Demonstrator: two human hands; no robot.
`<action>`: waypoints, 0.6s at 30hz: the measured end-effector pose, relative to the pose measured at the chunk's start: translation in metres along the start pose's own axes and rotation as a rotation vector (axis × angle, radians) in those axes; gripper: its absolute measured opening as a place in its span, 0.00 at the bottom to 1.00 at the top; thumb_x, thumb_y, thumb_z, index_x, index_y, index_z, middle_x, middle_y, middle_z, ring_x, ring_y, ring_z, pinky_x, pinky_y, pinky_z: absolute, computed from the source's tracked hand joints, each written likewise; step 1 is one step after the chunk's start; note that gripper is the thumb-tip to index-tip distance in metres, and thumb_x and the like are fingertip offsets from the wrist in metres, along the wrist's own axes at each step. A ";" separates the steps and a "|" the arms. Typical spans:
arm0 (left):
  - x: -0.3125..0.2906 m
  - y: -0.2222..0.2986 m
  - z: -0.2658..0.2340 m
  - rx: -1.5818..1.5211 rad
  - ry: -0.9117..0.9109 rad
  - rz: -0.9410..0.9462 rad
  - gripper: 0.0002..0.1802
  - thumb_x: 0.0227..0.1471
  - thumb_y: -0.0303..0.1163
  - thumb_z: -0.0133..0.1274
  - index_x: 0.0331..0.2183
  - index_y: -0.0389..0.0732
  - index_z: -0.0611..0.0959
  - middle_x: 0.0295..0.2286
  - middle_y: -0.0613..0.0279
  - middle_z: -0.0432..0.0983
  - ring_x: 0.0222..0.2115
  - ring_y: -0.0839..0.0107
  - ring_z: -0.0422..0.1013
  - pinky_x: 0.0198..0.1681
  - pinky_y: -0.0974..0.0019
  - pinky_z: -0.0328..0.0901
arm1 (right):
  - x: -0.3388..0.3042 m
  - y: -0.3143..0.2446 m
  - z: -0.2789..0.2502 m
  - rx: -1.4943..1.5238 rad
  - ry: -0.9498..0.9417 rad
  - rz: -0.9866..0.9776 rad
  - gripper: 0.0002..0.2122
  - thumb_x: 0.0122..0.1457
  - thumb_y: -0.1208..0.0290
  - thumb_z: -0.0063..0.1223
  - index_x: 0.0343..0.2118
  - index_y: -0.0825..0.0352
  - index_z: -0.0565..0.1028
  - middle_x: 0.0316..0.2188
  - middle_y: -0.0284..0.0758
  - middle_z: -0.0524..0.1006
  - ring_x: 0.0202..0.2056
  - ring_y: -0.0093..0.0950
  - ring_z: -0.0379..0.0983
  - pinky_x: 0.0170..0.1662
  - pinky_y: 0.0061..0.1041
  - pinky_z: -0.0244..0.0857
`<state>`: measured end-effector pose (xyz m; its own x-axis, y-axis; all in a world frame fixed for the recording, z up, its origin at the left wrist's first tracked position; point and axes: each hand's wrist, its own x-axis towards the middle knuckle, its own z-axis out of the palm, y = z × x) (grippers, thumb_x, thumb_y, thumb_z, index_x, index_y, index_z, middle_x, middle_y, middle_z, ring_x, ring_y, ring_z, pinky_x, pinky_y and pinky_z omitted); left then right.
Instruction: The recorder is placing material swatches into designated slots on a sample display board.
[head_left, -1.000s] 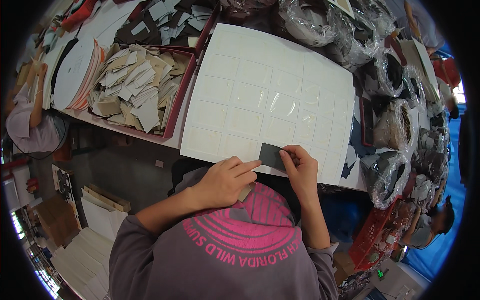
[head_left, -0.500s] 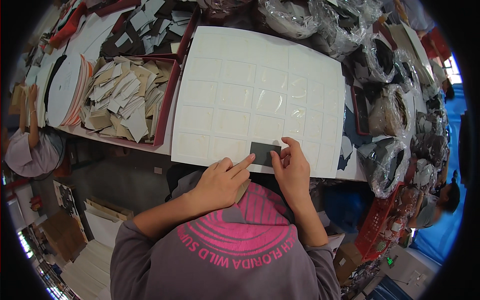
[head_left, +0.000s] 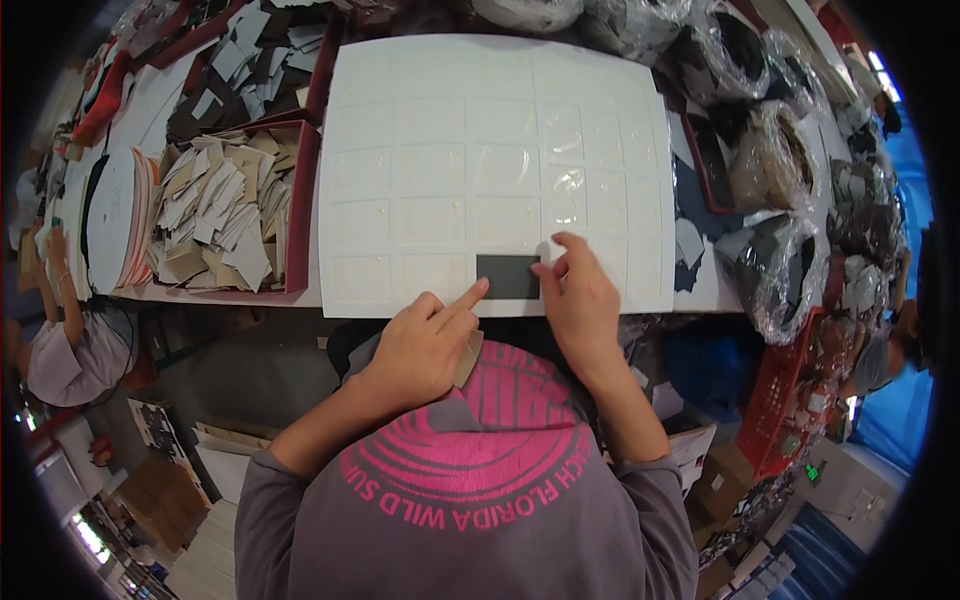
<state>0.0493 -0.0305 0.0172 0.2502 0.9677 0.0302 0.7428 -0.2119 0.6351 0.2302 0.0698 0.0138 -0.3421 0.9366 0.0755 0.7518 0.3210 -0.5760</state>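
Note:
A small dark grey rectangular card [head_left: 508, 277] lies flat on a large white sheet [head_left: 391, 180], close to its front edge. The sheet carries a grid of faint rectangles, with glossy, yellowish marks in several of them. My left hand [head_left: 430, 345] touches the card's left edge with its stretched index finger. Its other fingers curl round tan cardboard pieces [head_left: 468, 360], mostly hidden by the palm. At the card's right edge rests the thumb of my right hand [head_left: 582, 300]; its index finger is bent and apart from the thumb, with nothing visible between them.
Left of the sheet, a dark red box [head_left: 298, 225] holds many beige card pieces; behind it is another with grey and black pieces [head_left: 240, 60]. A striped roll [head_left: 120, 215] stands farther left. Clear plastic bags [head_left: 775, 260] of pieces crowd the right side. A person [head_left: 75, 340] works at far left.
The view has shifted, so the sheet appears higher and farther left. My right index finger has lifted away slightly from the card. The card keeps its place on the sheet.

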 end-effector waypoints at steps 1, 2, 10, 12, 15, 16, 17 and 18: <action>-0.002 0.000 0.000 -0.003 -0.016 0.004 0.07 0.43 0.22 0.47 0.30 0.34 0.73 0.51 0.57 0.66 0.27 0.62 0.64 0.32 0.64 0.65 | -0.001 0.005 -0.005 -0.041 0.043 -0.029 0.14 0.50 0.75 0.55 0.39 0.66 0.68 0.25 0.37 0.71 0.26 0.36 0.70 0.26 0.32 0.64; -0.007 -0.002 -0.001 -0.103 0.038 0.003 0.06 0.44 0.21 0.45 0.29 0.34 0.73 0.49 0.54 0.67 0.28 0.60 0.65 0.33 0.65 0.65 | -0.005 0.007 -0.016 -0.040 0.060 -0.011 0.11 0.50 0.75 0.56 0.36 0.66 0.69 0.26 0.38 0.70 0.27 0.36 0.70 0.28 0.32 0.64; -0.090 -0.035 -0.016 -1.034 0.190 -0.524 0.12 0.55 0.30 0.36 0.30 0.36 0.74 0.32 0.58 0.73 0.29 0.77 0.66 0.35 0.77 0.59 | -0.085 0.055 -0.059 0.040 -0.329 0.042 0.13 0.47 0.71 0.60 0.34 0.69 0.72 0.31 0.39 0.70 0.34 0.36 0.69 0.37 0.29 0.64; -0.113 -0.047 -0.018 -1.270 0.159 -0.798 0.10 0.54 0.29 0.38 0.29 0.38 0.74 0.32 0.60 0.73 0.28 0.79 0.65 0.33 0.78 0.57 | -0.093 0.071 -0.046 0.161 -0.331 0.103 0.14 0.47 0.73 0.61 0.36 0.69 0.71 0.29 0.35 0.69 0.31 0.29 0.68 0.34 0.23 0.63; -0.160 -0.053 0.007 -1.091 0.185 -1.239 0.07 0.55 0.31 0.39 0.28 0.43 0.72 0.30 0.66 0.72 0.27 0.80 0.63 0.33 0.76 0.58 | -0.091 0.091 -0.039 0.475 -0.458 0.325 0.16 0.46 0.77 0.62 0.38 0.68 0.71 0.25 0.27 0.67 0.27 0.16 0.64 0.30 0.15 0.59; -0.184 -0.058 0.025 -1.088 0.221 -1.229 0.08 0.57 0.33 0.39 0.27 0.44 0.70 0.25 0.70 0.66 0.26 0.81 0.60 0.33 0.75 0.57 | -0.093 0.095 -0.036 0.598 -0.448 0.397 0.15 0.45 0.80 0.63 0.36 0.68 0.71 0.24 0.22 0.64 0.26 0.09 0.59 0.28 0.09 0.55; -0.207 -0.044 0.027 -0.982 0.241 -1.212 0.09 0.58 0.33 0.38 0.26 0.43 0.69 0.24 0.71 0.63 0.26 0.81 0.58 0.33 0.75 0.56 | -0.095 0.096 -0.037 0.627 -0.455 0.358 0.15 0.45 0.80 0.63 0.36 0.68 0.71 0.24 0.22 0.64 0.26 0.09 0.59 0.28 0.09 0.55; -0.223 -0.042 0.035 -0.897 0.229 -1.195 0.11 0.59 0.34 0.38 0.26 0.43 0.68 0.23 0.72 0.60 0.26 0.82 0.56 0.32 0.75 0.55 | -0.097 0.099 -0.036 0.643 -0.436 0.366 0.13 0.45 0.79 0.63 0.33 0.69 0.71 0.23 0.24 0.65 0.25 0.11 0.59 0.27 0.12 0.57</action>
<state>-0.0160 -0.2417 -0.0436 -0.3713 0.5230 -0.7672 -0.2017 0.7611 0.6165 0.3577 0.0159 -0.0215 -0.4256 0.7858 -0.4488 0.4365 -0.2562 -0.8625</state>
